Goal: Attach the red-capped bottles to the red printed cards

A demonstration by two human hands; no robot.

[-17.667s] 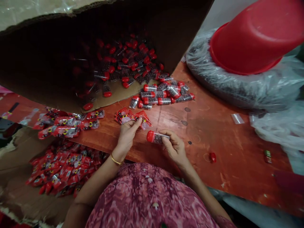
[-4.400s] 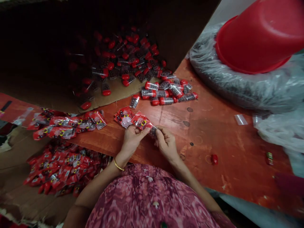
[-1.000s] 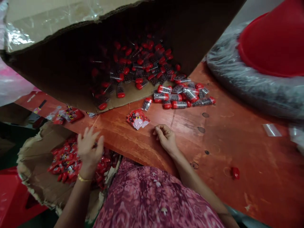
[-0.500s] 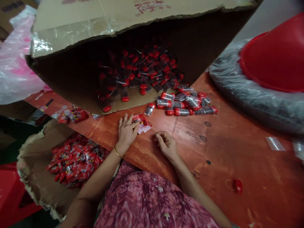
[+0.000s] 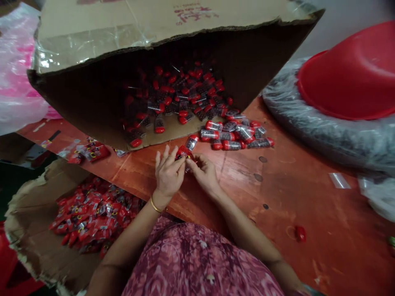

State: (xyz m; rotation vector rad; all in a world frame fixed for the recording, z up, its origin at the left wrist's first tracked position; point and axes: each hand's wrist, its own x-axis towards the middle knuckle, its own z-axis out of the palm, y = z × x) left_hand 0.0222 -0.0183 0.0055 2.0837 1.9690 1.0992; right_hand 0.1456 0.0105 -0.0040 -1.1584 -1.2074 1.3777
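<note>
A small red printed plastic packet (image 5: 182, 151) is between my two hands, just above the table. My left hand (image 5: 169, 174) pinches its near left side with thumb and forefinger, the other fingers raised and spread. From the right, my right hand (image 5: 204, 172) has its thumb and fingers closed on the packet's edge; the hands partly cover it. Right behind the packet lies a clear tube with a red cap (image 5: 191, 142). A loose pile of similar red-capped tubes with dark contents (image 5: 233, 135) spreads to the right of it.
A big cardboard box (image 5: 92, 45) lies open towards me, more tubes inside. At lower left, a torn-edged carton (image 5: 27, 205) holds many red packets (image 5: 92, 218). Several packets (image 5: 92, 152) lie at the table's left. A red basin (image 5: 348, 78) rests on a plastic-wrapped bundle (image 5: 308, 131).
My right hand has moved up and left from the table to the packet and closed on its edge. The packet is now raised and mostly covered by fingers. The view has shifted slightly.
</note>
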